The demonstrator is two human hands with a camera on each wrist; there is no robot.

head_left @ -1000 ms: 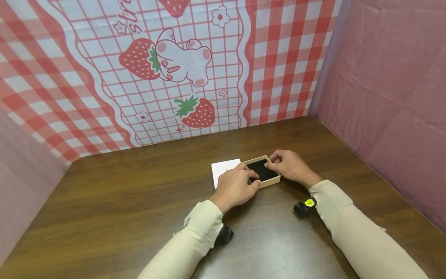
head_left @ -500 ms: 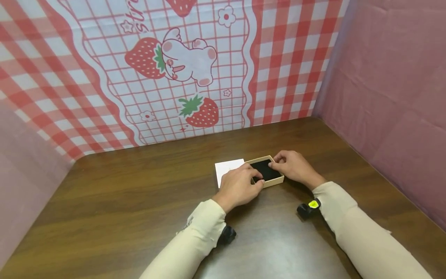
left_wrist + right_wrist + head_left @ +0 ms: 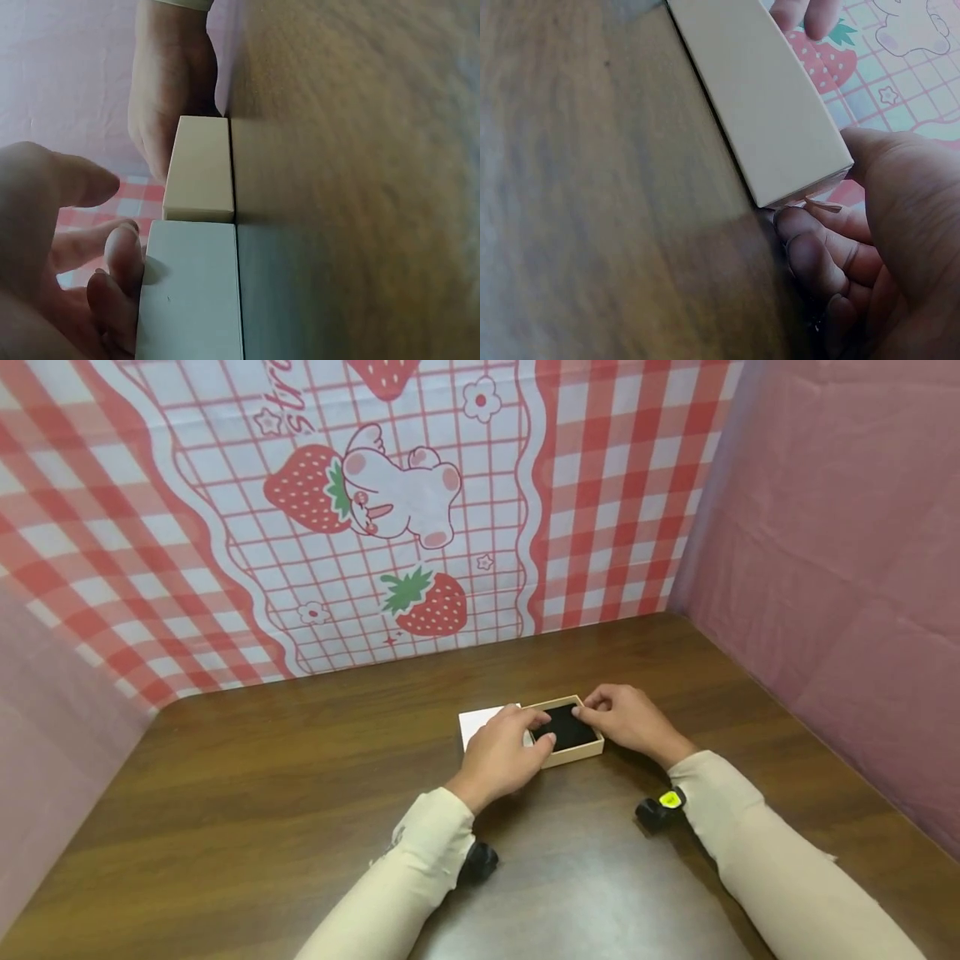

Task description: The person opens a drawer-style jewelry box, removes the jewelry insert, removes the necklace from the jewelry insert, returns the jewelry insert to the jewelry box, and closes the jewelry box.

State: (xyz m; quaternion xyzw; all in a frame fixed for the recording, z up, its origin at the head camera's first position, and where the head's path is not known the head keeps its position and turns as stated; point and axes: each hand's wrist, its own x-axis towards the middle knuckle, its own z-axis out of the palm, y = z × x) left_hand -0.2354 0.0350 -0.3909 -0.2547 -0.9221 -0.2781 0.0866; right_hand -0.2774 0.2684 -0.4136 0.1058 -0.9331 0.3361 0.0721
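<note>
A shallow tan cardboard box (image 3: 576, 755) lies uncovered on the table, with a flat black piece (image 3: 568, 728) inside. Against its left end sits a white box lid (image 3: 476, 724), partly hidden by my left hand (image 3: 501, 750). That hand's thumb and fingers are spread over the join between the two; in the left wrist view its fingertips rest at the white lid (image 3: 191, 292). My right hand (image 3: 628, 718) pinches the tan box's right end, thumb over the rim and fingers outside. A thin brownish strip (image 3: 825, 205) sticks out at that end in the right wrist view.
The brown wooden table (image 3: 300, 810) extends around the boxes. Behind it hangs a red-and-white strawberry cloth (image 3: 420, 602), and a pink cloth (image 3: 832, 552) borders the right side. Black wrist cameras sit under both sleeves.
My left hand has drawn slightly left and lifted its fingers away from the black piece, its thumb and fingers spreading. My right hand stays at the tan box's right end.
</note>
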